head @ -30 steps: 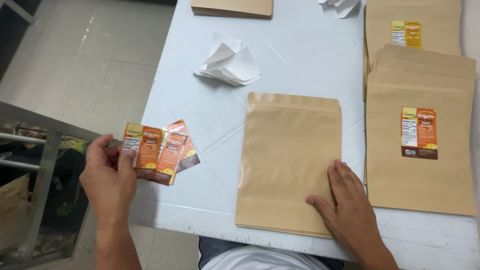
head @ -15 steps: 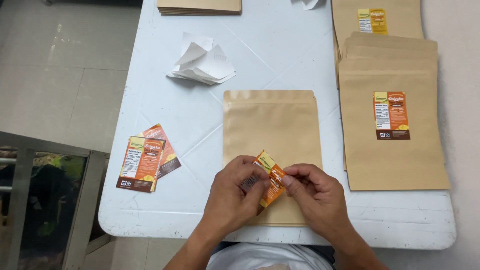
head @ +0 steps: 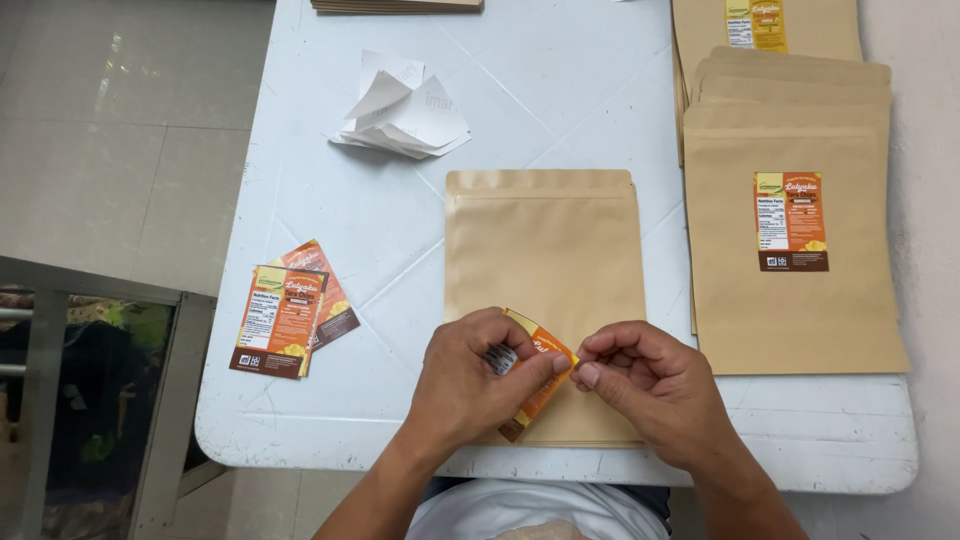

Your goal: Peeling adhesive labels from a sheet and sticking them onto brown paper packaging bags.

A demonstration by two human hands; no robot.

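Pinching an orange label (head: 535, 375) between left hand (head: 470, 385) and right hand (head: 655, 395), above a kraft pouch (head: 545, 260).

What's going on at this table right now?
A person holds one orange label in both hands over a plain brown pouch. The left hand grips it while the right hand pinches at its corner. More labels lie at the table's left edge, crumpled white backing papers sit further up, and labelled pouches are stacked on the right.
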